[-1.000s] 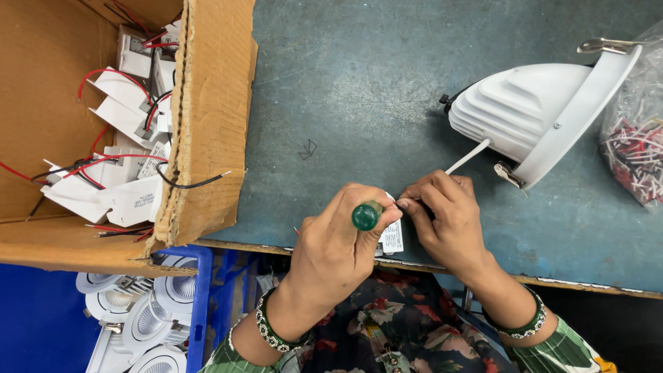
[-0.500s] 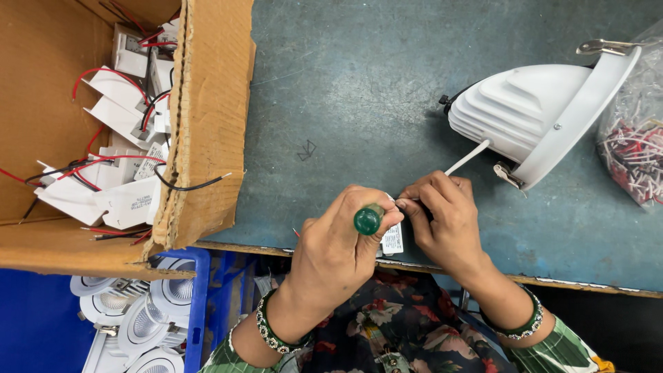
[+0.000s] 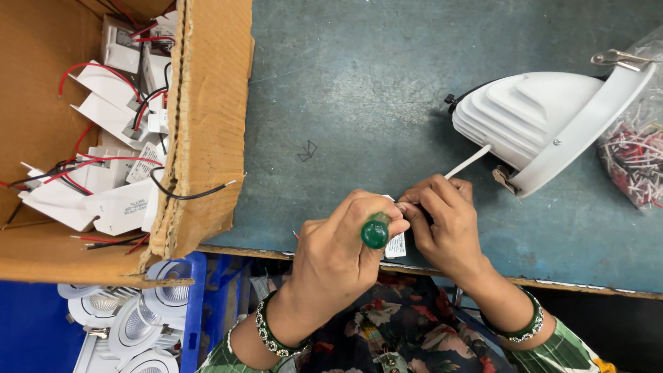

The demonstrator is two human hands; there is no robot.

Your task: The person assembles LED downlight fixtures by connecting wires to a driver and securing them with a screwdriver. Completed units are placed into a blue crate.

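Green-handled screwdriver [image 3: 376,231] upright near the front edge of the worktop [image 3: 359,103], butt end toward the camera, shaft hidden below the fist. Left hand [image 3: 338,259] wrapped tight around that handle, grip clamped on it. Right hand [image 3: 445,224] just beside the screwdriver and touching the left at the fingertips, grip pinched shut on a small white part [image 3: 396,244], mostly hidden, only a labelled corner showing beneath the fingers. Thin white cable [image 3: 468,161] running from the right hand's fingers up and away to the white downlight housing [image 3: 535,121], lying on its side beyond the screwdriver, ribbed back toward the hands, wide rim tilted to the far side, metal spring clip at its upper edge. Clear bag of red and white wire pieces [image 3: 635,159] just past the housing, at the frame's edge. Beaded green bangles on both wrists, floral sleeves below. On the other side of the screwdriver, well apart, a cardboard box [image 3: 207,117] resting on the worktop, holding white driver units with red and black leads [image 3: 110,166]; one black lead hanging out over the torn box wall. Below the box, lower than the worktop, a blue crate [image 3: 197,304] of white round lamp fittings [image 3: 138,324].
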